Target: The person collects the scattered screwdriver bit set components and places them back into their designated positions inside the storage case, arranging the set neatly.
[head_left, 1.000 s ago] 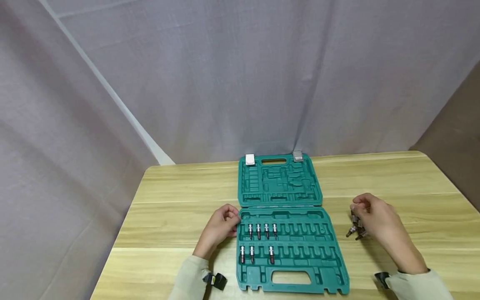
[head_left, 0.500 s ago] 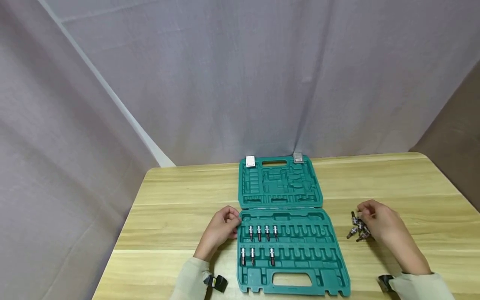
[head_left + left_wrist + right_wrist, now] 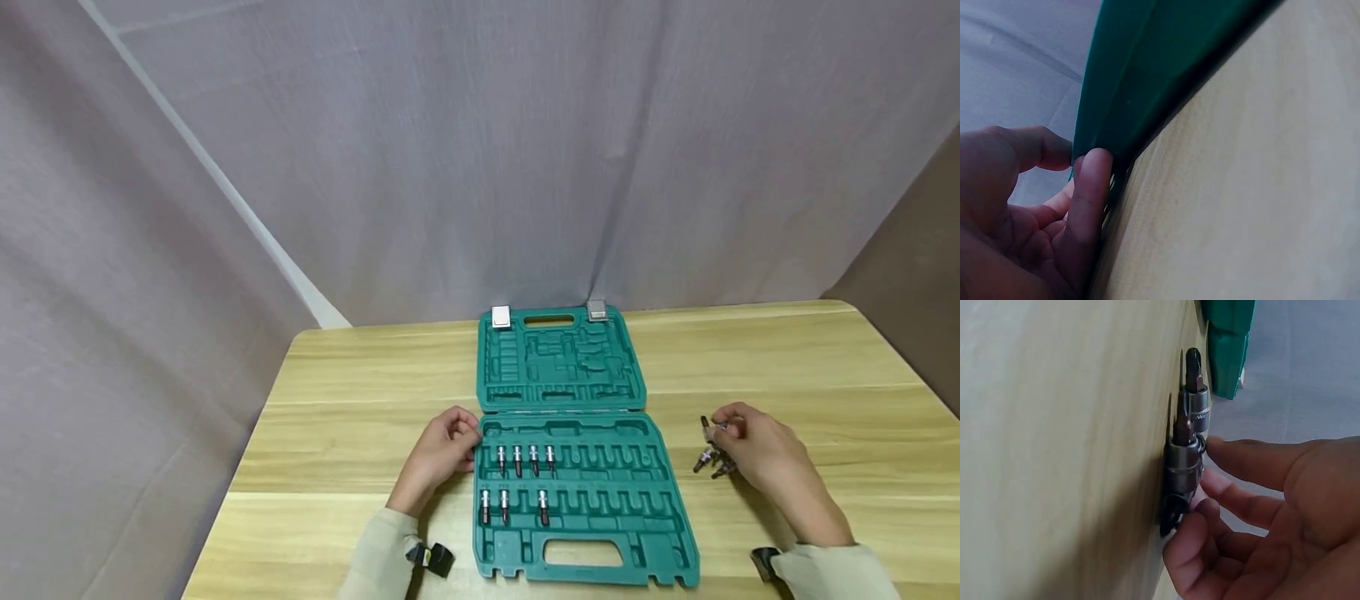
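Observation:
A green tool case lies unfolded on the table. My left hand holds the left edge of its near half by the hinge. In the left wrist view, the fingertips pinch the case wall. Several bit sockets with silver ends and dark tips sit in the slots of its two rows, toward the left. Right of the case is a small pile of loose bit sockets. My right hand pinches a bit socket in that pile with thumb and fingers, its lower part hidden behind others.
The case's lid half lies toward the back, with two metal latches on its far edge. Grey cloth hangs behind the wooden table. Slots in the right part of both rows hold nothing.
My right fingers shift slightly about the pile, and the loose bit sockets change position a little under them. My left hand and the case stay in place.

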### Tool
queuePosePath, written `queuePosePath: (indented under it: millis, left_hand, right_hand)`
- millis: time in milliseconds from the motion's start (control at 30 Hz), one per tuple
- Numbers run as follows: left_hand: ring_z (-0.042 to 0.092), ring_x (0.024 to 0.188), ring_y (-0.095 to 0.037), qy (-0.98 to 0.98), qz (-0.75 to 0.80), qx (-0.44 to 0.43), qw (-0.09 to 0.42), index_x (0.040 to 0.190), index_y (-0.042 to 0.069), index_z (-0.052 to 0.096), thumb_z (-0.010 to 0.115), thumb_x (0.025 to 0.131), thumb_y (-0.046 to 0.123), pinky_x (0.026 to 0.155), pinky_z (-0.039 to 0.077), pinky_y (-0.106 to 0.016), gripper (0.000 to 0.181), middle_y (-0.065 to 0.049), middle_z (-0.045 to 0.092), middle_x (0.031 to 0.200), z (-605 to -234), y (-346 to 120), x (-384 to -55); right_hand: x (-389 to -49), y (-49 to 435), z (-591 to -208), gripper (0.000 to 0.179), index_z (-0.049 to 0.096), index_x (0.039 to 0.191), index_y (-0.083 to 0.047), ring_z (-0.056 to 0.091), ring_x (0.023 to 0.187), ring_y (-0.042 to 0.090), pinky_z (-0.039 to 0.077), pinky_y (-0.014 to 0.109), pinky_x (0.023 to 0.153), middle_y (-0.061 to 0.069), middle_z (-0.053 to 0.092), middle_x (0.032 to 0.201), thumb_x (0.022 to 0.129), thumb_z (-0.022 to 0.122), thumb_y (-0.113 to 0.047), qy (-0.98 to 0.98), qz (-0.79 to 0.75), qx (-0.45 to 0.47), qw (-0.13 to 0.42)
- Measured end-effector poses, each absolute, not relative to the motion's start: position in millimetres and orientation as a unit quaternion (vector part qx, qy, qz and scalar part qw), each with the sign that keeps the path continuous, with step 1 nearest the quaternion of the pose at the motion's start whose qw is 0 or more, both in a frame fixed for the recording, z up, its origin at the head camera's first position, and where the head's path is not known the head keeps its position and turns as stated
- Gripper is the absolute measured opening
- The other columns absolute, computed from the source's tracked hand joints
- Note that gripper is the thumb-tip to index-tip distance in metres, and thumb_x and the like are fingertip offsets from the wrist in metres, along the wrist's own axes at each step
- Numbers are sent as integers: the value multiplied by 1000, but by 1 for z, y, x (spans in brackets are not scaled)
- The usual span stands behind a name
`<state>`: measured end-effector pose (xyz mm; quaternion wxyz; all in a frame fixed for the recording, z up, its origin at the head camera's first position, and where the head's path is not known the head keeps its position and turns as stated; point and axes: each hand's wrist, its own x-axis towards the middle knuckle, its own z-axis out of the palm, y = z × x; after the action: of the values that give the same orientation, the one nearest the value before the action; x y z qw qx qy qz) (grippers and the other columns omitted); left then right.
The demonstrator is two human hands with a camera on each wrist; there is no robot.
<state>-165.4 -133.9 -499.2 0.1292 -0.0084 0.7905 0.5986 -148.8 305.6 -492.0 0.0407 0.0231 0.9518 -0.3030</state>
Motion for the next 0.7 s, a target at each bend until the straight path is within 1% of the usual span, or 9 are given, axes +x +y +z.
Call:
queuePosePath:
  millis: [133,200,233,333,367,433,533,600,700]
  left_hand:
    - [58,71,-15,790,600,-9,130,111,2,61,63,100,9,60,60,-26,13,-3,56,91,-499,-134,-167]
    - [58,71,-15,790,599,-8,129,110,1,61,63,100,8,59,60,-26,13,-3,56,90,-500,-134,-167]
    - [58,71,-15,790,599,-7,129,110,1,61,63,100,7,59,60,-25,13,-3,56,90,-500,-134,-168]
    - [58,70,-15,790,600,-6,128,110,1,61,63,99,8,58,60,-25,13,-4,57,90,-500,-134,-168]
    - [58,70,-15,790,600,-6,128,110,1,61,63,99,8,58,60,-25,13,-4,57,90,-500,-134,-168]
    - [58,70,-15,789,601,-6,129,110,1,61,63,99,8,59,60,-25,14,-3,57,90,-500,-134,-168]
    - [58,70,-15,788,602,-6,130,110,1,61,63,98,8,59,60,-26,14,-3,57,89,-500,-134,-167]
    - [58,70,-15,788,602,-7,129,110,1,61,63,98,8,58,60,-25,14,-3,57,89,-500,-133,-167]
    - [58,70,-15,788,602,-8,130,110,1,61,62,98,8,58,59,-25,14,-2,56,88,-500,-133,-167]
  right_hand:
    - [-150,305,-492,25,65,118,6,60,81,34,47,44,65,23,68,100,108,52,-13,958,-285,20,28]
    - [-150,305,-492,24,66,115,5,60,80,35,46,44,64,25,69,99,108,50,-11,960,-279,22,23]
    - [-150,305,-492,24,67,113,5,60,79,35,46,44,63,25,69,99,108,50,-11,960,-279,23,21]
    - [-152,305,-492,23,67,109,2,52,70,26,39,35,58,14,65,86,107,50,-13,959,-280,33,21]
    - [-152,304,-493,22,66,108,1,50,68,25,38,34,57,11,63,82,107,50,-14,959,-282,36,25]
    - [-153,305,-492,22,64,107,0,49,67,24,36,34,56,9,60,80,108,50,-16,958,-282,42,35]
    - [-155,306,-493,20,62,106,-1,50,68,26,37,34,57,9,60,80,107,51,-17,957,-282,49,49]
    - [-157,307,-493,20,62,106,0,52,70,27,38,35,58,11,63,83,106,52,-18,957,-281,54,53]
    - [-158,310,-493,25,63,107,-1,55,72,27,40,35,58,10,66,85,105,56,-24,955,-282,67,56]
